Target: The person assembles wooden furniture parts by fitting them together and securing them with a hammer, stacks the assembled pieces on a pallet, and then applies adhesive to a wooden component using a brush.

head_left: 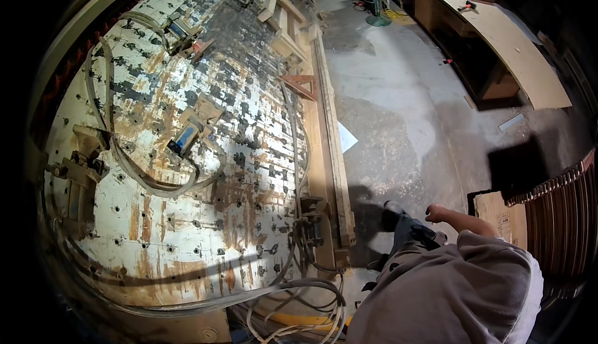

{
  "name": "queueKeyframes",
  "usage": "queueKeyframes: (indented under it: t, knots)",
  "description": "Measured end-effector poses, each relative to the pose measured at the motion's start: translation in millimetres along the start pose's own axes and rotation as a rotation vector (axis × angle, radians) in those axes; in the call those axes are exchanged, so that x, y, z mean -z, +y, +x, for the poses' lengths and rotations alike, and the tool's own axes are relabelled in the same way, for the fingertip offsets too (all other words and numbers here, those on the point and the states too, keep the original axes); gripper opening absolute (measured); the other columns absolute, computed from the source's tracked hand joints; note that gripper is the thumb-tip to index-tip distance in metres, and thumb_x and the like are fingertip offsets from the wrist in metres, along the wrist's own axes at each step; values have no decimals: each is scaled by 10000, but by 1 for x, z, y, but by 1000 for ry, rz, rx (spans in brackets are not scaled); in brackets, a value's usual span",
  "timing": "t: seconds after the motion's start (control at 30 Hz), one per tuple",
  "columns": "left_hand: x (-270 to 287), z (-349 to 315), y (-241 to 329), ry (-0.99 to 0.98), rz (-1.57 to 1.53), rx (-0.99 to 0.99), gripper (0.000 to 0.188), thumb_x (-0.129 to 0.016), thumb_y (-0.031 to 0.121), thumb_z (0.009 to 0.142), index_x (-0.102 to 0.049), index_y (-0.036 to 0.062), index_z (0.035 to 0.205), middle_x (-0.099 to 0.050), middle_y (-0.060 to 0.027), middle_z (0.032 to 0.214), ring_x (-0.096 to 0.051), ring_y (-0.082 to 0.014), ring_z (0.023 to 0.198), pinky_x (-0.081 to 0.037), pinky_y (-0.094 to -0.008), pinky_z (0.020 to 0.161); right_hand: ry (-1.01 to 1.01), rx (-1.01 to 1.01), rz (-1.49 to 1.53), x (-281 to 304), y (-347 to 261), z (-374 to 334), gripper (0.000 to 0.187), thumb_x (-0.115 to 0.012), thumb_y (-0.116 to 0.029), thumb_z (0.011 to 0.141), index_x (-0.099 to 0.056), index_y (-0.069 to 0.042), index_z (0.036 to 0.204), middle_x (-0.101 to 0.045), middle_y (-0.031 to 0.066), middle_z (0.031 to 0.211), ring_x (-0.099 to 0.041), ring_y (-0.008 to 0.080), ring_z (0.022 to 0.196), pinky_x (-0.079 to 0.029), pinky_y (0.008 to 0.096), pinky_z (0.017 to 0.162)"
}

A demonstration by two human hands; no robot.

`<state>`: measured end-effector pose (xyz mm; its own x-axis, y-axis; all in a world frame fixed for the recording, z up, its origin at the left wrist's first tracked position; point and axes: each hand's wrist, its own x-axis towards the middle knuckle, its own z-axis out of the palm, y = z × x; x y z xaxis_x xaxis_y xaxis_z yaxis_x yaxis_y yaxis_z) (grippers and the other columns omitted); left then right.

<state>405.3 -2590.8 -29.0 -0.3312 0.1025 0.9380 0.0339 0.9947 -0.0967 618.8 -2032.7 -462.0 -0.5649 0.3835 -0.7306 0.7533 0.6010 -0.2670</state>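
Observation:
My right hand [435, 213] hangs at my side over the grey concrete floor [405, 176], with its fingers curled and nothing visible in them. It touches nothing; my shoe [392, 207] shows to its left. My left hand is out of sight. To my left lies a large white perforated table [124, 244], stained with rust and dark patches. A clamp with a blue body [185, 137] rests on it, and grey hoses [165, 190] loop across its surface. A long wooden beam [325, 157] runs along the table's near side.
A wooden workbench [504, 39] stands at the far right, with a red-and-black tool [467, 6] on top. Close by on my right are a cardboard box [498, 210] and stacked brown panels [560, 226]. Coiled hoses [299, 319] lie low in view. A green stand [377, 20] is ahead.

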Motion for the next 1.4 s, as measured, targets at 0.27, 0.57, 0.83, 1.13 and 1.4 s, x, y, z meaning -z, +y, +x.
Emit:
queueKeyframes:
  t: [0.27,0.57,0.83,1.13,1.4]
  knots:
    - [-94,-254,212,-943,-729,1166,198,-589,18,826,-653,-62,995,-664,-161,942,-646,-229,843,-522,-331,730,34,78,129,59,28,58,448,-656,-314,733,-684,-28,1077,-678,187,1038,-647,321,977,-514,398,859]
    - [-126,-358,303,-1954,-555,568,274,-633,150,779,-679,-40,971,-671,-146,782,-652,-238,716,-516,-348,641,-11,-173,766,134,149,130,454,-661,-130,782,-558,109,1154,-687,181,796,-683,212,617,-549,304,509]
    - [-212,-308,470,-2087,-526,419,283,-653,144,741,-694,33,998,-664,-123,784,-637,-222,689,-513,-355,630,15,-263,785,198,205,210,382,-653,-133,824,-590,67,1144,-684,166,814,-675,190,620,-561,299,551]
    - [-471,-352,643,-2387,-676,939,213,-678,44,678,-696,-1,886,-666,-107,682,-645,-203,534,-509,-326,481,170,-365,738,313,229,285,422,-665,-173,788,-614,64,1134,-705,166,826,-697,177,657,-566,286,592]
    - [-655,-212,1006,-1966,-925,-10,226,-635,83,720,-690,-8,919,-692,-161,826,-678,-236,718,-541,-323,673,284,-725,1144,425,235,310,412,-663,-210,769,-653,33,1101,-712,125,852,-702,183,682,-574,314,612]
